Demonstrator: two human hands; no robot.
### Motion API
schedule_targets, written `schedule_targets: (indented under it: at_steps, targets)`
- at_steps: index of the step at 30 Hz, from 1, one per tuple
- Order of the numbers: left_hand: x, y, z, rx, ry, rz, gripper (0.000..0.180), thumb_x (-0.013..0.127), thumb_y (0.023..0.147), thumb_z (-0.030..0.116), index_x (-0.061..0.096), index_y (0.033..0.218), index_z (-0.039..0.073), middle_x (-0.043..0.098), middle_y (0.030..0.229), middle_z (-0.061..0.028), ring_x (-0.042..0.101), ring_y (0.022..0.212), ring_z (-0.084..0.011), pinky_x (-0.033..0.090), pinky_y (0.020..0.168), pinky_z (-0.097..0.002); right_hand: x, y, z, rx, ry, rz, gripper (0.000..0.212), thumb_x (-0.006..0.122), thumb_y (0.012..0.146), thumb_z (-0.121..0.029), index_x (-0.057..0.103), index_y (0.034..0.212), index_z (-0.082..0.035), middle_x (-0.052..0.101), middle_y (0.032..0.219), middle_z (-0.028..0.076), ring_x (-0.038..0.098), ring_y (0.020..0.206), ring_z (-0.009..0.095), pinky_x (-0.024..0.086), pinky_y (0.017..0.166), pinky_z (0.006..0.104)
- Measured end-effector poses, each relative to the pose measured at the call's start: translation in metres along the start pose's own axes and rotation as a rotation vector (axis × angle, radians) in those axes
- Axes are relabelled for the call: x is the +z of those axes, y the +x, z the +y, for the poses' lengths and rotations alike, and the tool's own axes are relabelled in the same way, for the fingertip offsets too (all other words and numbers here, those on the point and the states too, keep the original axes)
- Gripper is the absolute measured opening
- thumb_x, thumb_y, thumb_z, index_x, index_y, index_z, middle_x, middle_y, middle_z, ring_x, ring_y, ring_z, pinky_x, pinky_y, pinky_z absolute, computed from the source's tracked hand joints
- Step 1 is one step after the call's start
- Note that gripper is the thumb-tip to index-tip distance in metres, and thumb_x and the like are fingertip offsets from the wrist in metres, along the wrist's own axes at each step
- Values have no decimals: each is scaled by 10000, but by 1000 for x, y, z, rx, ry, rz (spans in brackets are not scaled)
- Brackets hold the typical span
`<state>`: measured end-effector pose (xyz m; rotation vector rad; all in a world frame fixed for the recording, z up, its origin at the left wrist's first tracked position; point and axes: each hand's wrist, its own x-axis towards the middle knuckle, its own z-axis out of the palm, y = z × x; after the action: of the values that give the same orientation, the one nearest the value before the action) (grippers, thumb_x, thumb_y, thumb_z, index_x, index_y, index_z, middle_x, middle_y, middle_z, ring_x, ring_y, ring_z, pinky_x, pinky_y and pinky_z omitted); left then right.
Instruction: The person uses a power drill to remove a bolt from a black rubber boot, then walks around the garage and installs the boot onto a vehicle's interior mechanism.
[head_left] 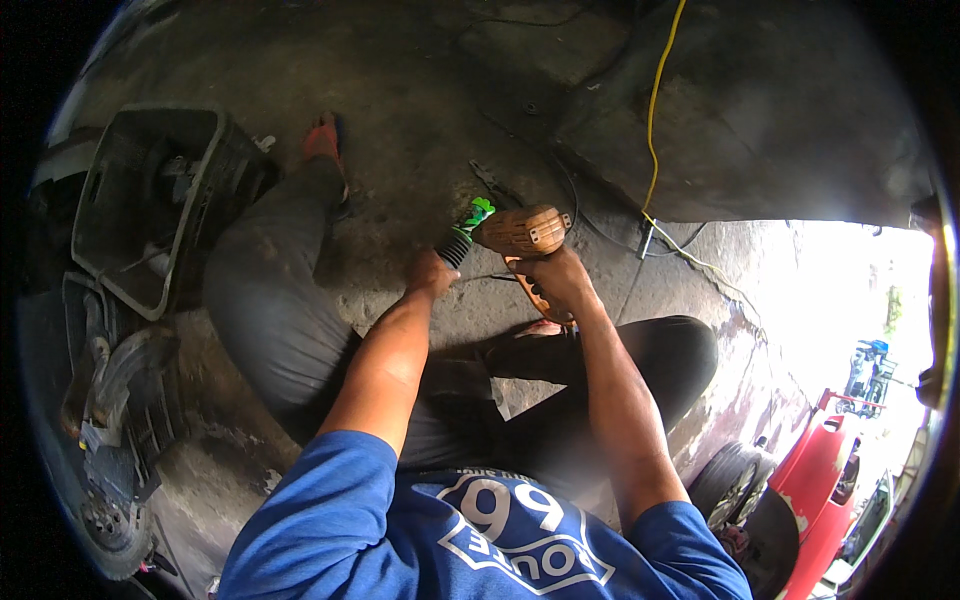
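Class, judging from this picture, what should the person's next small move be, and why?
Probably firm the left hand around the black ribbed piece: no other support for it shows, and the right hand holds the power tool with its nose close to the green end.

The front of a blue T-shirt [310, 520] bears white print [525, 520]: two large numerals above one word in capitals, bordered by a shield-shaped outline [590, 575]. The lettering appears inverted. A smaller white line [500, 474] near the waist is only partly legible.
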<state>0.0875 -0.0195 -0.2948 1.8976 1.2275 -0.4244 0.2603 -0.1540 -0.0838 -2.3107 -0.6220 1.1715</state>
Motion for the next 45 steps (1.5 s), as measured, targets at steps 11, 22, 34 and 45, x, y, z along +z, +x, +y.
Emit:
schedule_targets:
  at_steps: [11, 22, 34, 45]
  targets:
    - [7, 3, -9, -23, -17, 78, 875, 844, 826, 359, 432, 1482, -47, 580, 1459, -308, 604, 1336, -425, 495, 1139, -459, 4, 7, -2, 54, -88, -42, 447, 858, 861, -317, 744, 1182, -28, 784, 961, 109, 746, 837, 214, 594, 769, 376]
    - [2, 4, -21, -19, -147, 203, 816, 871, 734, 264, 487, 1379, -54, 681, 1268, -309, 675, 1213, -439, 554, 1041, -464, 9, 11, 2, 77, -42, -30, 449, 859, 867, -261, 738, 1253, -65, 771, 990, 70, 697, 818, 162, 578, 753, 356]
    - [11, 26, -37, -19, -118, 56, 761, 821, 820, 396, 572, 1373, -64, 689, 1317, -279, 681, 1210, -438, 548, 1029, -482, 11, 14, 6, 30, 32, -65, 462, 839, 886, -224, 709, 1291, -43, 760, 992, 69, 683, 802, 156, 575, 733, 350]
    - [-3, 5, -23, 20, -185, 329, 540, 771, 816, 138, 599, 1292, -50, 712, 1150, -305, 687, 1130, -476, 548, 994, -516, 27, 30, 21, 3, 181, -64, 409, 868, 861, -284, 751, 1152, -21, 734, 850, 47, 643, 690, 152, 534, 653, 349]
